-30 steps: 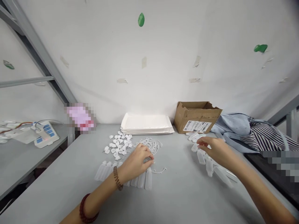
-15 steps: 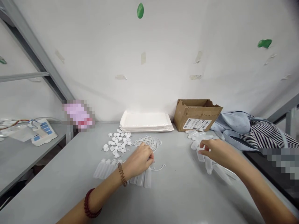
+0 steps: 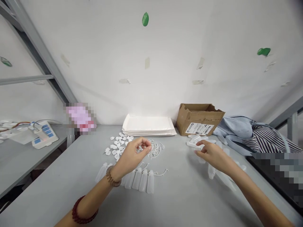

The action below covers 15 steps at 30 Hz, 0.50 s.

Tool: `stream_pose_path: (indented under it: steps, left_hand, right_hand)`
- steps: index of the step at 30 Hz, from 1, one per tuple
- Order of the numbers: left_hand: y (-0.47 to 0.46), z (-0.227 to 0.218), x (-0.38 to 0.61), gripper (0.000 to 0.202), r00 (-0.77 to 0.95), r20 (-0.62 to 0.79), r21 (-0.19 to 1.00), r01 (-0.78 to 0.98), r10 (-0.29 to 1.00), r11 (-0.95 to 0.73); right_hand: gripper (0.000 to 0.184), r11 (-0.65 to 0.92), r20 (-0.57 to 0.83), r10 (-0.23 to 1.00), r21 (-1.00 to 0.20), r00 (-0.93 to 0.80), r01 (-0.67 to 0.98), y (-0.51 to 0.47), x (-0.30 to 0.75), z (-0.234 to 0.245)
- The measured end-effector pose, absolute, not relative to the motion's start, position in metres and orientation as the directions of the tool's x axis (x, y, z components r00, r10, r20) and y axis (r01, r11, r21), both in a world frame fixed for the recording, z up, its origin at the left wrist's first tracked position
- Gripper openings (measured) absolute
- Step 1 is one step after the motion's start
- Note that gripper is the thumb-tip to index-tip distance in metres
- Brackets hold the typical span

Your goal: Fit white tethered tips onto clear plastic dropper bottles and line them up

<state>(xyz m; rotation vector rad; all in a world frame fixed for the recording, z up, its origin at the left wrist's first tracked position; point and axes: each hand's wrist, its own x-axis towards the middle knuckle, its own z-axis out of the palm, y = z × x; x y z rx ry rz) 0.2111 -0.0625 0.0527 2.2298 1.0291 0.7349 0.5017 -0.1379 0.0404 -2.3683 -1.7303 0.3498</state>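
Observation:
My left hand (image 3: pixel 133 154) is raised between the white caps (image 3: pixel 115 146) and a tangle of white cords (image 3: pixel 156 148). Its thumb and index finger curl together at the tips; anything between them is too small to make out. Below it stretches a row of translucent plastic bottles (image 3: pixel 143 181), partly hidden by my wrist, with thin white cords by their necks. On the right, my right hand (image 3: pixel 210 154) hovers at a loose heap of similar bottles, thumb and index finger apart. The index fingertip is at one lying bottle (image 3: pixel 192 144); contact is unclear.
White padded envelopes (image 3: pixel 149 126) lie stacked against the wall. Beside them is an open cardboard box (image 3: pixel 200 121). Striped and blue cloth (image 3: pixel 265 135) lies at the right, behind a dark blurred object (image 3: pixel 267 173). A power strip (image 3: pixel 44 135) rests on the left table.
My left hand has moved up and left from the bottle row, uncovering more necks and cords. My right hand has shifted slightly left over the loose bottles. The view has tilted a little.

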Motion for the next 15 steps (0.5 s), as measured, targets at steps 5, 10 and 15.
stream_pose_path:
  steps: [5, 10, 15]
  left_hand:
    - [-0.065, 0.067, 0.2, 0.012, 0.516, 0.06, 0.887, 0.364, 0.854, -0.282]
    - [-0.07, 0.07, 0.195, 0.007, 0.613, -0.082, 0.988, 0.154, 0.786, -0.017]
    - [-0.073, 0.067, 0.196, 0.005, 0.624, -0.14, 0.99, 0.066, 0.769, 0.126]
  right_hand:
    - [0.039, -0.191, -0.062, 0.965, -0.832, 0.256, 0.52, -0.144, 0.485, 0.056]
    - [0.034, -0.111, -0.105, 0.99, -0.992, 0.093, 0.06, -0.146, 0.447, 0.044]
    - [0.025, -0.16, -0.154, 0.987, -0.976, -0.053, -0.145, -0.15, 0.416, 0.032]
